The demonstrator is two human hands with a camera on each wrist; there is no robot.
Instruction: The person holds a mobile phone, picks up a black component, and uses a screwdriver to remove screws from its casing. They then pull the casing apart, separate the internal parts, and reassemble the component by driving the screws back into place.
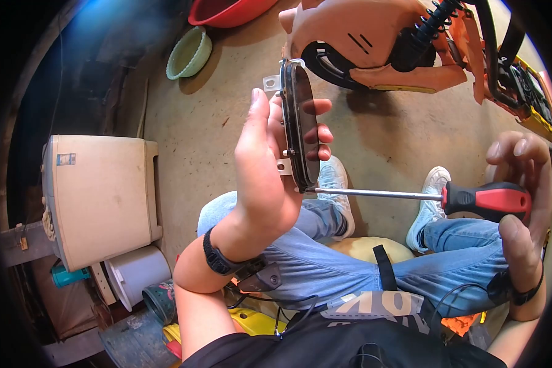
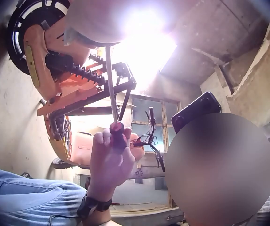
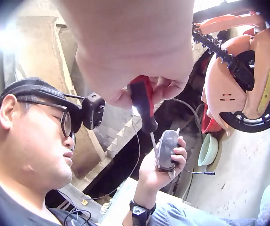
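Note:
My left hand point(image 1: 260, 165) holds up an oval unit point(image 1: 293, 122) with a dark glossy lens and a black rim. Thumb and palm lie on its back side, and fingertips show past the lens edge. Pale mounting tabs point(image 1: 271, 83) with holes stick out behind it. A screwdriver point(image 1: 484, 201) with a red and black handle is gripped by my right hand point(image 1: 538, 202), fingers above the handle and thumb below. Its long shaft lies nearly level in the head view, tip right at the unit's lower end. In the right wrist view, a thin cable point(image 3: 203, 173) with a dark plug hangs beside the unit.
An orange scooter body point(image 1: 362, 43) with wheel and spring stands ahead. A green basin point(image 1: 190, 54) and a red basin point(image 1: 230, 9) sit on the floor. To the left are a cream cabinet point(image 1: 101, 196) and a white bucket point(image 1: 138, 276). Jeans-clad legs point(image 1: 325, 260) are below the hands.

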